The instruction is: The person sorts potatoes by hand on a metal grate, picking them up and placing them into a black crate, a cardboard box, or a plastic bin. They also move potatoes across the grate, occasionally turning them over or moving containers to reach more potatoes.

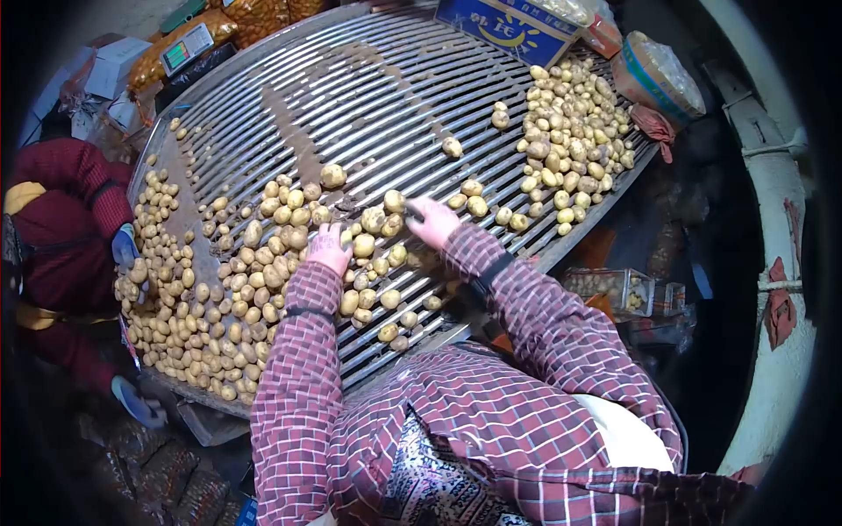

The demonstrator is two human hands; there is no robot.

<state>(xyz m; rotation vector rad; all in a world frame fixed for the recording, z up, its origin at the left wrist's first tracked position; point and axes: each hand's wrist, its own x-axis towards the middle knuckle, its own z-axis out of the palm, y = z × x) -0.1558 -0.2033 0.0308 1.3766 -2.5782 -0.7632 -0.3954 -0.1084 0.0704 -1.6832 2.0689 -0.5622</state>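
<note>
The left hand (331,250) is at some potatoes (362,245) on the bench (333,88), the right hand (431,223) by others. I cannot tell if either grips.

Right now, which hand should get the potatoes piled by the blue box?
Right, I think: the right hand is nearer that pile, while the left hand sits farther off, beside the other heap.

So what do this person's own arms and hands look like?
The left hand and right hand are bare. The left sleeve and right sleeve are maroon with a pale check, each circled by a dark band, the right one wider.
</note>
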